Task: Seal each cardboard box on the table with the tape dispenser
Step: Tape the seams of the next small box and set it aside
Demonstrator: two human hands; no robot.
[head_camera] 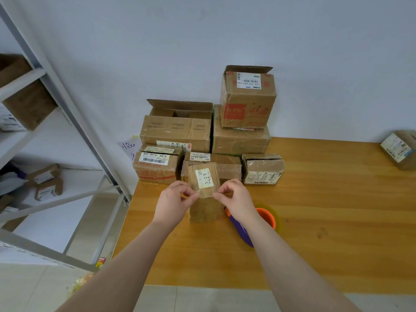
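A small cardboard box (203,206) stands on the wooden table (326,221) in front of me, its top flap with a white label raised. My left hand (173,202) and my right hand (234,199) each pinch an end of a clear strip of tape stretched across the flap's lower edge. The tape dispenser (267,218), orange with a purple handle and a yellowish tape roll, lies on the table just right of the box, partly hidden by my right wrist.
Several cardboard boxes are stacked at the table's back left against the wall, among them an open-topped one (177,127) and a tall one (247,97). Another box (400,149) sits at the far right edge. A metal shelf rack (45,122) with boxes stands left.
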